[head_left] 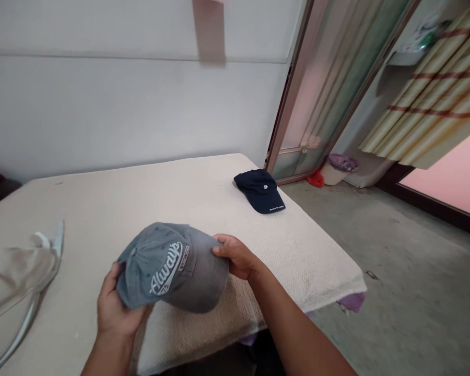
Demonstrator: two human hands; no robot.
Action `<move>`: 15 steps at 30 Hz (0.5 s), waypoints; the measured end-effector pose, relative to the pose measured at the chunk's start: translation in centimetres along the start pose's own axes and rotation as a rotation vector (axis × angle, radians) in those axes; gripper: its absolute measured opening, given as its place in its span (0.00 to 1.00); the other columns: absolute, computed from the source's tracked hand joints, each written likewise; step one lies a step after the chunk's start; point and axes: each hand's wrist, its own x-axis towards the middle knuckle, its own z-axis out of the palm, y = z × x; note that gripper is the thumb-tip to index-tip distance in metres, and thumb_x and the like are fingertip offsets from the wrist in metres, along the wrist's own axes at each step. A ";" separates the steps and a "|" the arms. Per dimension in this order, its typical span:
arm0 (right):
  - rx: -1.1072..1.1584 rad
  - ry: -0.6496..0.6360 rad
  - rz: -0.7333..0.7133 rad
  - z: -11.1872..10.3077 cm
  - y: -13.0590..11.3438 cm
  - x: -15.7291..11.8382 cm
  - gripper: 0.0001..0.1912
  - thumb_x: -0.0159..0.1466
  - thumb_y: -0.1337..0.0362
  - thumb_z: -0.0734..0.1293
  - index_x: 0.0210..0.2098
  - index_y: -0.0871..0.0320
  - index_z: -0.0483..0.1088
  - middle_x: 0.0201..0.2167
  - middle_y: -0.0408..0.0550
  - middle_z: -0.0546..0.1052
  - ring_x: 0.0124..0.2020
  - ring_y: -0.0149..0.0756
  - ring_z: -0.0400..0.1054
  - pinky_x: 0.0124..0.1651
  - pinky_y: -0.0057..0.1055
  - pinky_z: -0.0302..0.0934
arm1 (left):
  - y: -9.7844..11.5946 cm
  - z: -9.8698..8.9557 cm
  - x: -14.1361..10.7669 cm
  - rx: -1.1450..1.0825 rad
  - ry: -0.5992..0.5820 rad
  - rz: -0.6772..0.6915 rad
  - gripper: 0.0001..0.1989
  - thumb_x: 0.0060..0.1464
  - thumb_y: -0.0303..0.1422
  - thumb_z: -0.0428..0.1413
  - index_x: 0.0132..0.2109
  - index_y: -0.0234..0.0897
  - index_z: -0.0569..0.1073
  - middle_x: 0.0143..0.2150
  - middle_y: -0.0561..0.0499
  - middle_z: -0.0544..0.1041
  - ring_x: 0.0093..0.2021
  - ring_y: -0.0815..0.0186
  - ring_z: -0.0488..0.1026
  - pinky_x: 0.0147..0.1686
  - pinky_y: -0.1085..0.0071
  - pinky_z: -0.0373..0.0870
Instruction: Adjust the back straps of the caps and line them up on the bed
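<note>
Our right hand (238,257) pinches the brim and our left hand (116,305) clasps the back of a gray cap (141,274) lettered "Always," above the cream cloth (160,190) near its front edge, with room between it and a white-lettered navy cap (256,189) by the right edge.

**Gray, Navy and Cream**

A gray fabric baseball cap (196,271) bears white script lettering (166,267) and a small red-toned patch (184,258), while a navy fabric baseball cap (256,184) shows white marks on crown and brim. Woven texture patterns a cream cloth (168,193); dark red bands cross a pleated yellow-cream curtain (426,94). A red bag (316,179) contrasts with the gray floor (407,250).
</note>
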 end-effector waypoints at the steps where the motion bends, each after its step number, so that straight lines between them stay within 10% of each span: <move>1: 0.007 0.039 -0.061 -0.2 -0.2 0.6 0.17 0.51 0.62 0.74 0.37 0.62 0.71 0.30 0.45 0.75 0.28 0.30 0.68 0.32 0.27 0.60 | -0.4 -0.1 0.1 -0.015 -0.050 -0.007 0.20 0.58 0.36 0.49 0.55 0.36 0.69 0.41 0.43 0.81 0.40 0.58 0.79 0.38 0.63 0.77; 8: 0.139 0.327 -0.492 -4.9 -3.9 6.2 0.13 0.53 0.65 0.72 0.37 0.56 0.70 0.34 0.44 0.77 0.32 0.31 0.70 0.38 0.28 0.65 | -2.0 -0.1 0.3 0.050 -0.044 -0.155 0.23 0.56 0.37 0.52 0.54 0.25 0.67 0.48 0.33 0.74 0.45 0.56 0.75 0.39 0.62 0.77; 15: 0.148 0.600 -0.448 -11.4 -4.0 8.1 0.08 0.51 0.70 0.70 0.29 0.59 0.67 0.25 0.45 0.75 0.28 0.34 0.69 0.32 0.31 0.67 | -3.2 0.5 0.0 0.191 -0.020 -0.209 0.11 0.58 0.28 0.48 0.41 0.27 0.74 0.41 0.38 0.76 0.30 0.66 0.75 0.26 0.72 0.75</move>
